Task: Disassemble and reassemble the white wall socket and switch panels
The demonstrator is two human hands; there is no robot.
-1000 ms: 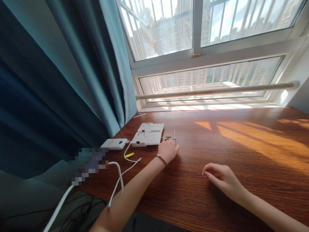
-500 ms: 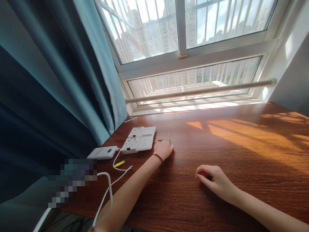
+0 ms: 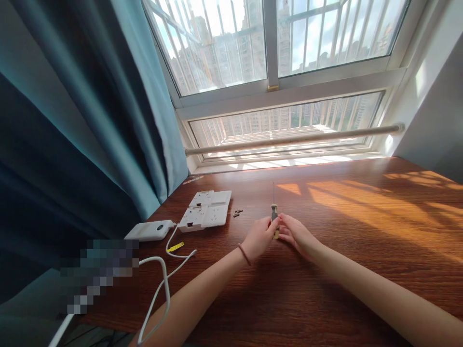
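Observation:
A screwdriver (image 3: 275, 214) with a dark and yellowish handle stands out in front of me, its thin shaft pointing toward the window. My left hand (image 3: 257, 237) grips the handle from the left side, thumb along it. From the right, the fingertips of my right hand (image 3: 298, 235) close on the same handle; part of their contact is hidden. Left of the hands, a few small dark screws (image 3: 237, 213) lie on the wooden table (image 3: 347, 284). Beside them are white wall socket panels (image 3: 206, 211), placed together with holes facing up.
A white power bank (image 3: 149, 231) lies by the curtain (image 3: 173, 144), with a white cable (image 3: 167, 284) looping toward my left forearm. On the cable is a yellow tag (image 3: 176, 247). A barred window (image 3: 224, 53) and a horizontal rail (image 3: 296, 140) border the table's far side.
My left hand has moved right and nearer with the screwdriver, away from the screws, which now show. My right hand has come up and left to meet it at the handle.

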